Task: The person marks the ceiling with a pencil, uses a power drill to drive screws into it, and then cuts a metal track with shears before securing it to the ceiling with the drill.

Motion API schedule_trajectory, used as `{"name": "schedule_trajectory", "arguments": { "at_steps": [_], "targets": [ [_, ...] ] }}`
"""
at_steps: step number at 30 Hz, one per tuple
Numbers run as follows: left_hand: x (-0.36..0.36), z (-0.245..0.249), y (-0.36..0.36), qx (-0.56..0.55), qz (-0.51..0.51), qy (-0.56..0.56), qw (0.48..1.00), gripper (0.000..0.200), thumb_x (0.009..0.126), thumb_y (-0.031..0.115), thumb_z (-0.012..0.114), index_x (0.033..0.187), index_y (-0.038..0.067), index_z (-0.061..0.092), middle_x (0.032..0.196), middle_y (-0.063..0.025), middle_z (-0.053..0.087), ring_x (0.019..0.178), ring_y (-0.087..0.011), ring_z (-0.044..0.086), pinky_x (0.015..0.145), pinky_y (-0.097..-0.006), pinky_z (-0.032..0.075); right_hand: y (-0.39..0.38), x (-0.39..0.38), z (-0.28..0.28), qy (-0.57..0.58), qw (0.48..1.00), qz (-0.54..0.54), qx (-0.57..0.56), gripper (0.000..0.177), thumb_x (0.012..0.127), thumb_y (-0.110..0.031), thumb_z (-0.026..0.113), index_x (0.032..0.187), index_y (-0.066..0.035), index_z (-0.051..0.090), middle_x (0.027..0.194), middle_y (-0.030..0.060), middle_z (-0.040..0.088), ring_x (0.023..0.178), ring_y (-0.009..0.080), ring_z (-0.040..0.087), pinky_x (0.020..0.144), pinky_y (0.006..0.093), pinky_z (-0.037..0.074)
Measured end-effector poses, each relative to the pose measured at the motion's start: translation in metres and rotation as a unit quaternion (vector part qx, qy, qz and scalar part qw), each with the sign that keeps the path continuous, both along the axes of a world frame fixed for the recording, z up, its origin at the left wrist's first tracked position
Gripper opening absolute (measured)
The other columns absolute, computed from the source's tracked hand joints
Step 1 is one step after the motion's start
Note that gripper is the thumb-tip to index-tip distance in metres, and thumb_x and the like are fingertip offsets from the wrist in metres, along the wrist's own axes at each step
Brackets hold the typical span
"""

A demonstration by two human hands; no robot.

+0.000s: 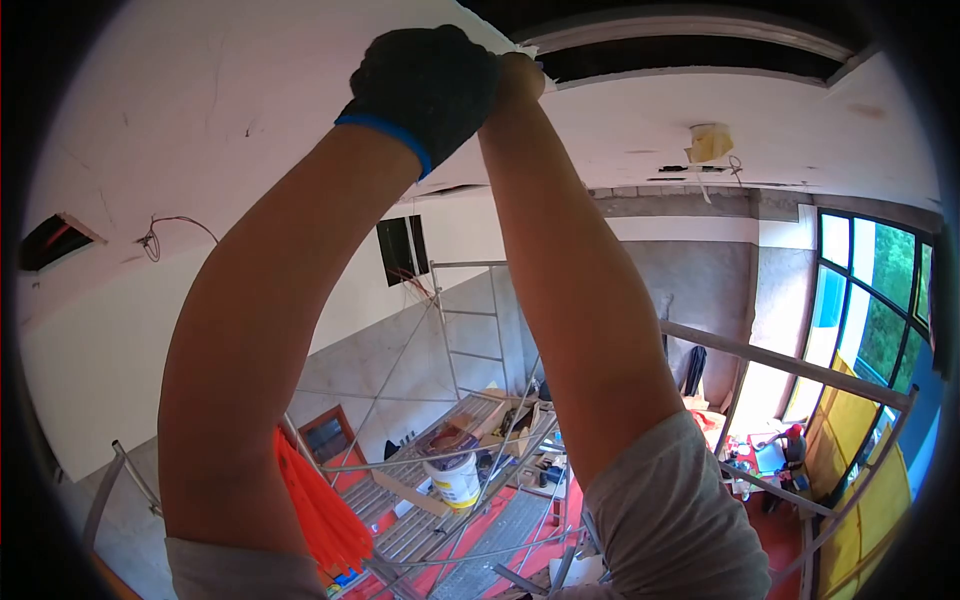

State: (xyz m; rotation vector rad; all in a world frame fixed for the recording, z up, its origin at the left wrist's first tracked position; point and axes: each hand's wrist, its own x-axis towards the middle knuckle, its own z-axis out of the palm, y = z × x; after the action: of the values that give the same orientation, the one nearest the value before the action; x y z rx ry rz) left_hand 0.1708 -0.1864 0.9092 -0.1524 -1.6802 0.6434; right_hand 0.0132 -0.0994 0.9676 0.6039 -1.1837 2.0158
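Both my arms reach up to the white ceiling panel, at the corner of a long dark opening. My left hand wears a dark work glove with a blue cuff and is closed in a fist against the ceiling. Right beside it, my bare right hand is curled at the broken edge of the opening, its fingers mostly hidden. Whatever either hand grips is out of sight. The panel edge near my right hand looks ragged.
Metal scaffold rails stand around me. Below are a plank platform, a white bucket and an orange-red cloth. A yellow-paper-covered fixture and loose wires hang from the ceiling. Another person is far below near tall windows.
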Motion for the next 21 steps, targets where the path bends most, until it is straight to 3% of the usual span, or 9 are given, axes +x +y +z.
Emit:
{"name": "schedule_trajectory", "arguments": {
  "at_steps": [2, 5, 6, 8, 10, 12, 14, 17, 21],
  "targets": [
    [0.018, -0.019, -0.006, -0.045, 0.008, 0.118, 0.992, 0.032, 0.093, 0.022, 0.058, 0.124, 0.016, 0.063, 0.097, -0.0098, 0.067, 0.092, -0.0270, 0.070, 0.076, -0.0429, 0.057, -0.002, -0.014, 0.005, -0.014, 0.977, -0.171, 0.124, 0.029, 0.091, -0.019, 0.063, 0.118, -0.007, 0.064, 0.109, 0.0016, 0.069, 0.098, 0.0139, 0.067, 0.078, 0.0263, 0.056],
    [0.058, -0.051, -0.026, -0.125, -0.033, 0.233, 0.964, 0.044, 0.091, 0.026, 0.066, 0.133, 0.016, 0.059, 0.100, -0.0112, 0.066, 0.095, -0.0283, 0.069, 0.081, -0.0417, 0.055, -0.008, -0.016, 0.010, -0.029, 0.978, -0.156, 0.134, 0.034, 0.088, -0.021, 0.070, 0.120, -0.011, 0.066, 0.113, -0.0030, 0.070, 0.098, 0.0092, 0.068, 0.080, 0.0212, 0.056],
    [0.065, -0.061, -0.039, -0.107, -0.058, 0.213, 0.969, 0.047, 0.090, 0.025, 0.068, 0.135, 0.015, 0.058, 0.102, -0.0125, 0.066, 0.095, -0.0293, 0.068, 0.082, -0.0417, 0.055, -0.010, -0.017, 0.008, -0.033, 0.994, -0.074, 0.078, 0.035, 0.086, -0.023, 0.073, 0.119, -0.012, 0.067, 0.114, -0.0046, 0.070, 0.100, 0.0074, 0.067, 0.080, 0.0198, 0.055],
    [0.076, -0.079, -0.068, -0.071, -0.110, 0.175, 0.976, 0.053, 0.089, 0.024, 0.071, 0.138, 0.014, 0.056, 0.106, -0.0150, 0.066, 0.096, -0.0313, 0.067, 0.082, -0.0417, 0.054, -0.013, -0.026, 0.010, -0.046, 0.996, -0.064, 0.051, 0.037, 0.085, -0.024, 0.076, 0.119, -0.012, 0.067, 0.116, -0.0060, 0.070, 0.103, 0.0053, 0.066, 0.081, 0.0185, 0.054],
    [0.078, -0.110, -0.093, -0.016, -0.142, 0.110, 0.984, 0.054, 0.089, 0.020, 0.072, 0.140, 0.012, 0.055, 0.110, -0.0181, 0.065, 0.096, -0.0345, 0.066, 0.083, -0.0423, 0.053, -0.021, -0.032, 0.017, -0.049, 0.983, -0.152, 0.086, 0.036, 0.087, -0.022, 0.072, 0.121, -0.012, 0.066, 0.117, -0.0048, 0.070, 0.105, 0.0062, 0.066, 0.082, 0.0200, 0.054],
    [0.076, -0.143, -0.113, 0.045, -0.140, 0.040, 0.988, 0.050, 0.089, 0.017, 0.071, 0.137, 0.009, 0.057, 0.107, -0.0189, 0.064, 0.095, -0.0360, 0.065, 0.082, -0.0432, 0.053, -0.015, -0.008, 0.007, -0.036, 0.998, 0.032, -0.039, 0.035, 0.089, -0.021, 0.068, 0.123, -0.012, 0.064, 0.119, -0.0030, 0.069, 0.107, 0.0085, 0.065, 0.083, 0.0230, 0.054],
    [0.066, -0.179, -0.135, 0.080, -0.176, -0.010, 0.981, 0.048, 0.088, 0.015, 0.070, 0.135, 0.007, 0.058, 0.105, -0.0189, 0.063, 0.094, -0.0375, 0.064, 0.081, -0.0437, 0.053, -0.007, 0.015, 0.001, -0.039, 0.943, 0.252, -0.213, 0.035, 0.092, -0.021, 0.063, 0.125, -0.011, 0.063, 0.121, -0.0011, 0.068, 0.108, 0.0107, 0.064, 0.083, 0.0261, 0.053],
    [0.048, -0.230, -0.159, 0.141, -0.206, -0.096, 0.964, 0.048, 0.087, 0.015, 0.071, 0.133, 0.007, 0.059, 0.104, -0.0187, 0.063, 0.093, -0.0382, 0.064, 0.079, -0.0446, 0.053, -0.023, 0.036, -0.002, -0.038, 0.890, 0.339, -0.303, 0.035, 0.095, -0.019, 0.056, 0.128, -0.011, 0.061, 0.124, 0.0017, 0.067, 0.111, 0.0141, 0.063, 0.085, 0.0306, 0.052],
    [0.012, -0.302, -0.189, 0.194, -0.229, -0.166, 0.939, 0.048, 0.086, 0.025, 0.072, 0.129, 0.006, 0.059, 0.100, -0.0179, 0.062, 0.091, -0.0374, 0.064, 0.077, -0.0461, 0.053, -0.016, 0.043, 0.001, -0.047, 0.897, 0.332, -0.289, 0.036, 0.100, -0.018, 0.046, 0.133, -0.010, 0.058, 0.127, 0.0054, 0.065, 0.114, 0.0187, 0.062, 0.086, 0.0367, 0.051]
  ]
}}
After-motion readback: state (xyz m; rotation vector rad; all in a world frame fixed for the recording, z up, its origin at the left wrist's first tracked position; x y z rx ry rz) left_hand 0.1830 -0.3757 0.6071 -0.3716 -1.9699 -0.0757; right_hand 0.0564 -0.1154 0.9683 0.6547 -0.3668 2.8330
